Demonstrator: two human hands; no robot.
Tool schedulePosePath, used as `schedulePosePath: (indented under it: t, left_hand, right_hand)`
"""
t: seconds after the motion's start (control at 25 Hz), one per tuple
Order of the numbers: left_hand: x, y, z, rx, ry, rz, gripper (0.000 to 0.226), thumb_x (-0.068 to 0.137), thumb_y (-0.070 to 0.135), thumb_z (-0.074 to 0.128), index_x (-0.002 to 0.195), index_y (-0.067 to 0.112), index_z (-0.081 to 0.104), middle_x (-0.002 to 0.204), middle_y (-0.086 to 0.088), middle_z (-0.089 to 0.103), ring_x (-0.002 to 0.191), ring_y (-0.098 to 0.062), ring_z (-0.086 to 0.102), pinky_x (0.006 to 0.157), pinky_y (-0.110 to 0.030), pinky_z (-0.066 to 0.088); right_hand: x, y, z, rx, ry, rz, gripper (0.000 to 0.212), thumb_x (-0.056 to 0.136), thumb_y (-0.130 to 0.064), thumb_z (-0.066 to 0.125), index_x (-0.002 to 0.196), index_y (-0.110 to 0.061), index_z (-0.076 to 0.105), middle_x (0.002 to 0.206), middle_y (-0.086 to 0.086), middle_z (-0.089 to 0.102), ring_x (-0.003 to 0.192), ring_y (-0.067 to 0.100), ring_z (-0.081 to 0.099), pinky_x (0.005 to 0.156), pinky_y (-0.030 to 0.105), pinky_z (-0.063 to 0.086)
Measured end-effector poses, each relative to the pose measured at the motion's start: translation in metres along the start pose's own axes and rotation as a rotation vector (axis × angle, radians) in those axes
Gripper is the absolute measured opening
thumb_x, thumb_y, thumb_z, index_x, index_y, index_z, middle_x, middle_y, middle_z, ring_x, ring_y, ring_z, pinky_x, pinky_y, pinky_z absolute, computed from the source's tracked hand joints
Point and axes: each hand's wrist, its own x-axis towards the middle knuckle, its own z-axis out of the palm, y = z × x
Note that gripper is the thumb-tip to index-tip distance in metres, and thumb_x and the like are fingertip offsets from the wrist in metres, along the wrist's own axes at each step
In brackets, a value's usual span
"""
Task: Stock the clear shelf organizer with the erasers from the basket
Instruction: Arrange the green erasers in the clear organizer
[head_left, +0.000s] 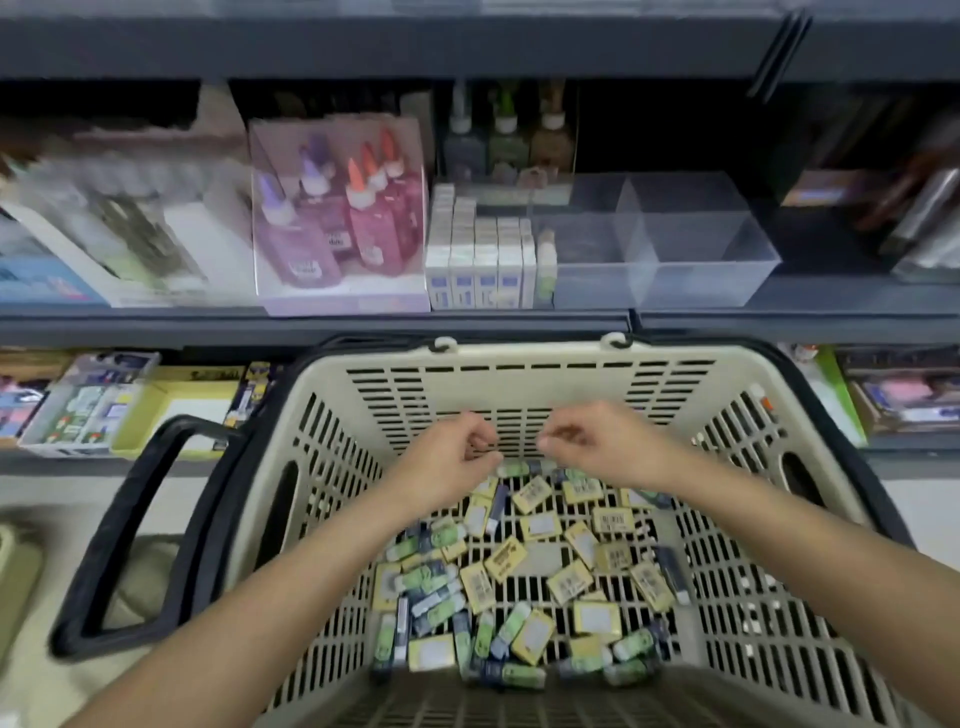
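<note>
A beige plastic basket (524, 374) stands below the shelf, and many yellow and green-sleeved erasers (524, 587) lie loose on its floor. Both my hands reach into its far end. My left hand (457, 449) has its fingers curled, with the fingertips right at a green eraser (514, 469); whether it grips the eraser is unclear. My right hand (587, 441) is pinched shut just above the pile, and nothing shows in it. The clear shelf organizer (696, 291) sits on the shelf above the basket, to the right. Its divided compartments look empty.
Left of the organizer stand rows of small white boxes (478, 260) and a display of glitter glue bottles (337, 218). Dark bottles stand behind. The basket's black handle (130, 525) hangs down on the left. Packaged stationery fills the lower shelf on both sides.
</note>
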Motion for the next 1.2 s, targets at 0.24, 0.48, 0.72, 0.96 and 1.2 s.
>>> schedulePosePath:
  t: [0.24,0.48,0.72,0.96,1.2]
  left_hand:
    - [0.011,-0.063,0.055,-0.077,-0.093,-0.286,0.021,0.091,0.018,0.055,0.11,0.009,0.058,0.113,-0.007,0.059,0.103,-0.019,0.056,0.086,-0.028,0.045]
    - [0.006,-0.088,0.076,0.011,-0.102,-0.306,0.025,0.088,0.025,0.061,0.11,0.015,0.059,0.107,-0.002,0.06,0.092,-0.015,0.056,0.079,-0.026,0.047]
    - [0.006,-0.085,0.075,0.068,0.06,-0.276,0.02,0.086,0.023,0.06,0.104,0.016,0.06,0.105,-0.002,0.062,0.091,-0.019,0.06,0.08,-0.032,0.05]
    - [-0.001,-0.103,0.054,0.321,0.291,-0.205,0.029,0.09,0.006,0.049,0.118,0.014,0.05,0.121,-0.004,0.045,0.079,-0.027,0.059,0.062,-0.037,0.049]
    - [0.0,-0.109,0.055,0.419,0.299,-0.234,0.046,0.083,-0.006,0.051,0.126,0.01,0.044,0.125,-0.011,0.041,0.084,-0.026,0.059,0.067,-0.032,0.05]
  right_hand:
    - [0.017,0.053,0.092,-0.246,-0.281,0.242,0.033,0.091,-0.031,0.055,0.121,-0.017,0.054,0.119,0.005,0.059,0.104,0.022,0.057,0.083,0.035,0.05]
    - [0.015,0.062,0.112,-0.334,-0.219,0.197,0.027,0.086,-0.042,0.057,0.104,-0.021,0.058,0.108,0.001,0.055,0.099,0.02,0.056,0.071,0.031,0.046]
    - [0.038,0.047,0.143,-0.494,-0.09,-0.104,0.035,0.091,-0.016,0.049,0.125,-0.023,0.049,0.12,0.003,0.044,0.113,0.025,0.042,0.09,0.035,0.037]
    - [0.033,0.065,0.138,-0.456,-0.046,-0.105,0.025,0.09,-0.03,0.054,0.113,-0.02,0.054,0.115,-0.001,0.05,0.11,0.019,0.047,0.091,0.03,0.035]
    - [0.029,0.075,0.118,-0.268,0.104,0.2,0.017,0.091,-0.026,0.053,0.104,-0.015,0.051,0.105,0.002,0.06,0.095,0.021,0.054,0.074,0.028,0.041]
